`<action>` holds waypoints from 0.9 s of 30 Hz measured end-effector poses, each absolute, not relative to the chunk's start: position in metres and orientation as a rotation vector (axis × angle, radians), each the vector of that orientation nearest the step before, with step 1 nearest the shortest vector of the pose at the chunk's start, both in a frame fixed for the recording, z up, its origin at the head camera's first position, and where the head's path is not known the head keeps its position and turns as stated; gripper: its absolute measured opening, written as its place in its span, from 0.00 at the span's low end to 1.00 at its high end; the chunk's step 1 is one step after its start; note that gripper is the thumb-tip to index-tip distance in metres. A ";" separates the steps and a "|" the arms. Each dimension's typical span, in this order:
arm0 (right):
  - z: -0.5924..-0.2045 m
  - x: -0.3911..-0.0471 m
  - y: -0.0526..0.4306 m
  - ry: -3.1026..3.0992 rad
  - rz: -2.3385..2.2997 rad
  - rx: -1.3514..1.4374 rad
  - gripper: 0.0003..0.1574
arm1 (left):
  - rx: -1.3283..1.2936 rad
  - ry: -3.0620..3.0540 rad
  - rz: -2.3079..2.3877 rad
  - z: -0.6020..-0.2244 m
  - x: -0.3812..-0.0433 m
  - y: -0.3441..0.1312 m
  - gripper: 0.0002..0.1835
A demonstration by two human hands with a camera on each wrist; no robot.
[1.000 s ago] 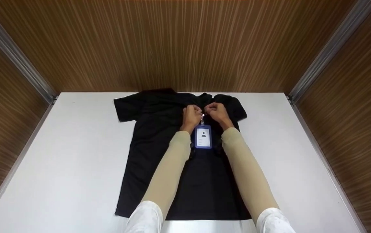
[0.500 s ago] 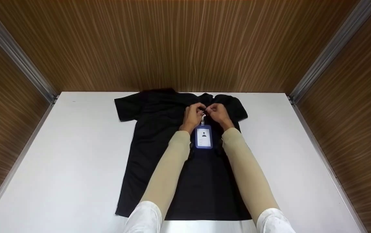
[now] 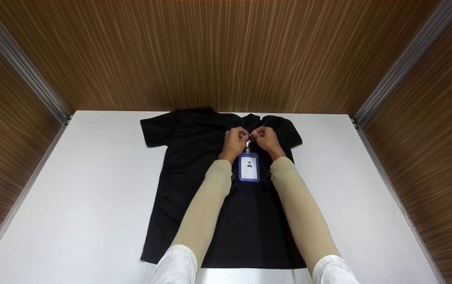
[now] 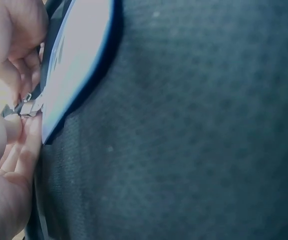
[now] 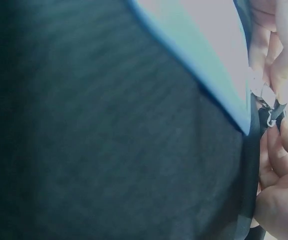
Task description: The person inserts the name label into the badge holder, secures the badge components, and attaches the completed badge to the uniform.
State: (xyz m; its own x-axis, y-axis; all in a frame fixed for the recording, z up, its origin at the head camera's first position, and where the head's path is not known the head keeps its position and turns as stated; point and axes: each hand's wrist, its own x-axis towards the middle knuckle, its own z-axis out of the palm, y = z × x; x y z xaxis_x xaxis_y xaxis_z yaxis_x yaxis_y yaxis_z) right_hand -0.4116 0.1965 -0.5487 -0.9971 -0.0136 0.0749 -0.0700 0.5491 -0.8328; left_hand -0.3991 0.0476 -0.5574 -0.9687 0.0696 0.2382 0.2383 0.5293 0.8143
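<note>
A blue-framed ID badge holder (image 3: 249, 167) with a white card lies on a black short-sleeved T-shirt (image 3: 194, 189). A small metal clip (image 4: 30, 107) sits at its upper end. My left hand (image 3: 234, 142) holds this clip between thumb and fingers. Just across from it, my right hand (image 3: 266, 140) pinches a narrow black strap (image 5: 278, 111) beside the clip's open-looking hook (image 5: 271, 119). Both sets of fingertips almost meet near the neckline. Whether the hook goes through the strap cannot be told, as fingers hide part of it.
The shirt is spread on a white tabletop (image 3: 95, 189), its neck end near the wood-grain back wall (image 3: 210, 55). Wood-grain panels (image 3: 419, 157) with metal edge strips stand at both sides.
The fingertips have drawn closer together at the clip, the right hand shifting slightly toward it. The badge holder has hardly moved.
</note>
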 end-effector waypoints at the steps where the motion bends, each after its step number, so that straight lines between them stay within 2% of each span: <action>1: -0.549 -0.412 0.197 -2.716 1.457 0.075 0.10 | -0.253 -2.592 -1.417 -0.558 -0.399 0.048 0.06; 12: -0.550 -0.416 0.199 -2.758 1.426 0.117 0.09 | -0.284 -2.565 -1.440 -0.560 -0.401 0.048 0.07; 19: -0.567 -0.430 0.212 -2.672 1.528 0.197 0.07 | -0.301 -2.573 -1.440 -0.559 -0.400 0.050 0.06; 27: -0.555 -0.414 0.214 -2.700 1.557 0.128 0.08 | -0.204 -2.639 -1.367 -0.556 -0.400 0.052 0.07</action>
State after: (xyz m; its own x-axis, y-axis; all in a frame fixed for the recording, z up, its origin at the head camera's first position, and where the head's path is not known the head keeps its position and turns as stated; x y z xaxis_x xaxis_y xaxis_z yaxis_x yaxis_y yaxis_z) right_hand -0.4138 0.2136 -0.5548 -0.9964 -0.0596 0.0602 -0.0820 0.4983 -0.8631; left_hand -0.4002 0.0522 -0.5564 -0.9775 0.0461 0.2057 0.1946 0.5725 0.7965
